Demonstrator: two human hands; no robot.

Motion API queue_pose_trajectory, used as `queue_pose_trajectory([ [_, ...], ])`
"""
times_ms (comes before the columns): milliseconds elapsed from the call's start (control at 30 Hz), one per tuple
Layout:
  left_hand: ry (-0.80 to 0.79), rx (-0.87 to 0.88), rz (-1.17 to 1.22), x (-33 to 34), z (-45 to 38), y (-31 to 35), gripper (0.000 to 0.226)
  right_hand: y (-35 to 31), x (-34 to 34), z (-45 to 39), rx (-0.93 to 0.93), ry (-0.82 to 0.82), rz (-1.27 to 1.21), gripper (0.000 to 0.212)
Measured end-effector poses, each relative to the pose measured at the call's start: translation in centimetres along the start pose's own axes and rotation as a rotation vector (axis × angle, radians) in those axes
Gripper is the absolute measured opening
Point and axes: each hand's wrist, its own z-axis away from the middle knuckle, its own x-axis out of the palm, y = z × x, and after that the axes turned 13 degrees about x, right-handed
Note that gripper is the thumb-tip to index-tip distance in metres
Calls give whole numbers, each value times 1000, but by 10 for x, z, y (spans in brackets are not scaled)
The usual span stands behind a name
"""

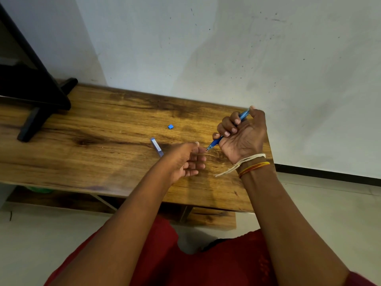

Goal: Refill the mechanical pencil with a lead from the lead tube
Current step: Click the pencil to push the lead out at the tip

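Against a scuffed white wall, on a wooden worktop (103, 124), we grip the light, stiff mechanical pencil (228, 129) in our fisted right hand (243, 135), tip at the loosely curled left hand (185, 159), which holds nothing we can see, beside the lead tube (157, 146); fragile lead needs gentle pinching.

A wood-grain surface (103, 124) stands against a pale wall (226, 48) scuffed with dark specks. A black stand (41, 112) rests on the surface's far left end. Below it lies a lower shelf (212, 218) over light floor tiles (329, 195); a dark baseboard (329, 172) lines the wall to its right.
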Motion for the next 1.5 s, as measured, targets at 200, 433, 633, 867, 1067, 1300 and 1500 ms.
queue_pose_trajectory([
  [200, -17, -7, -4, 0, -2, -1, 35, 1, -2, 0, 11, -7, -27, 47],
  [433, -16, 2, 0, -1, -3, -2, 37, 0, -4, -2, 17, 4, -51, 50],
  [633, -21, 2, 9, 0, -4, -2, 41, -1, -7, -2, 40, -11, -87, 51],
  [867, -21, 4, -1, 1, -3, -2, 40, -2, -5, -1, 48, -16, -55, 53],
  [1067, -62, 59, -47, 2, -4, -2, 44, -3, -5, -1, 57, -57, -81, 52],
  [1300, -56, 42, 42, -1, -9, -3, 60, -5, -7, -1, 34, -57, -106, 50],
  [1500, -46, 12, 108, -2, -10, -4, 61, -7, -13, -3, 66, -65, -198, 52],
])
